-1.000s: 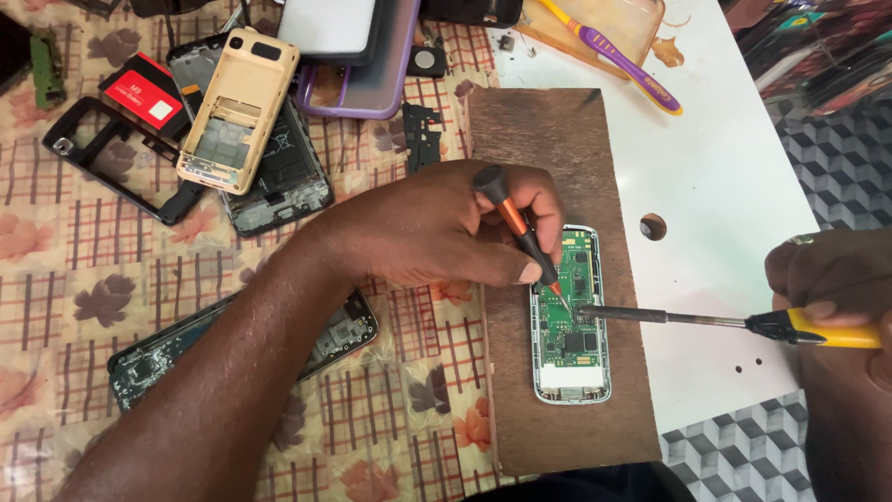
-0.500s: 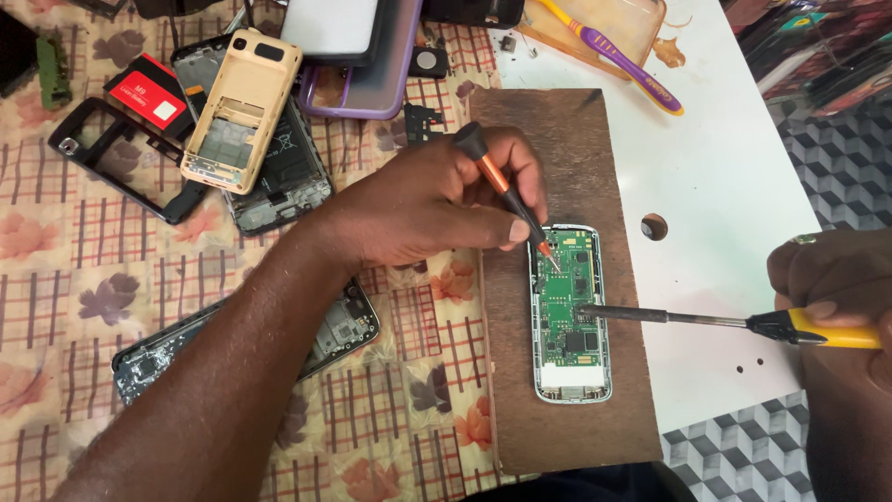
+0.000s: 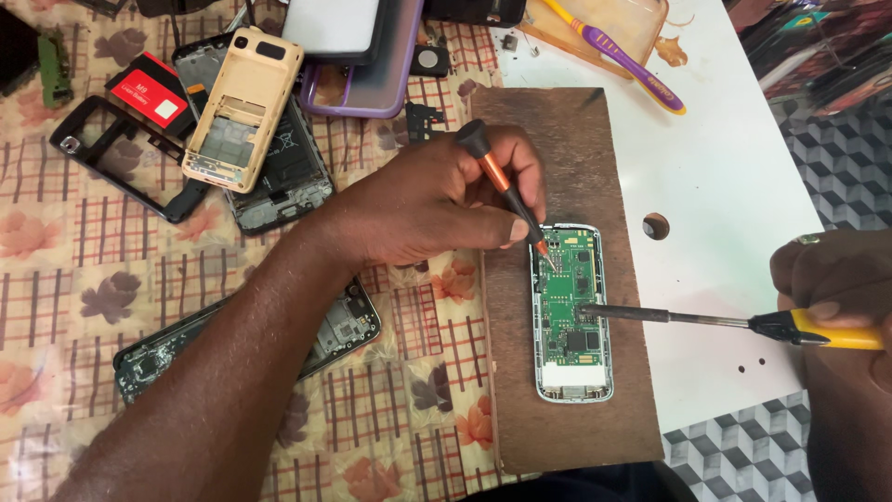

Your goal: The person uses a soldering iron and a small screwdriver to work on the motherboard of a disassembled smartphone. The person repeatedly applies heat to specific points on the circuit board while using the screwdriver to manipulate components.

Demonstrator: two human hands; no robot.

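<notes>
An opened small phone (image 3: 571, 321) with its green circuit board showing lies on a brown wooden board (image 3: 557, 139). My left hand (image 3: 437, 200) grips an orange-and-black precision screwdriver (image 3: 506, 191), its tip touching the board's upper left corner. My right hand (image 3: 836, 297) holds a yellow-handled tool (image 3: 734, 322) whose long metal shaft reaches left, its tip resting on the middle of the circuit board.
On the floral cloth at left lie a beige phone frame (image 3: 240, 107), a black frame (image 3: 111, 153), a red battery (image 3: 147, 88) and a stripped smartphone (image 3: 158, 358). A purple toothbrush (image 3: 618, 54) lies on an orange case at the top. The white table (image 3: 725, 204) has a hole.
My left hand has tilted and shifted the screwdriver slightly up, moving its tip from the board's middle toward the upper left corner. The right hand's tool has stayed put.
</notes>
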